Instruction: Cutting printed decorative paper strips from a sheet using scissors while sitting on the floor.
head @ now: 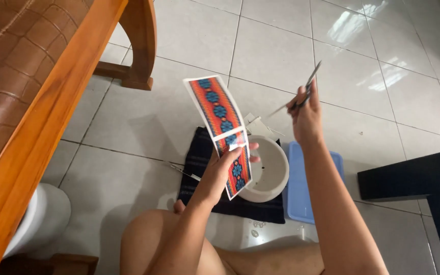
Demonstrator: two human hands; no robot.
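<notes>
Below, pale glossy floor tiles point(281, 51) — a dark cloth point(199, 153) spread by a wooden bench point(52, 102).

Glossy paper strip point(222, 127), metal scissors point(301, 97), dark cloth point(199, 168), shiny floor tiles point(281, 51), polished wooden frame point(52, 112).

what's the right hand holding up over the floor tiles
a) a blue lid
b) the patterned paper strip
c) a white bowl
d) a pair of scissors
d: the right hand grips a pair of scissors with open blades raised over the tiles, while the left hand holds the patterned paper strip above the white bowl.
</notes>
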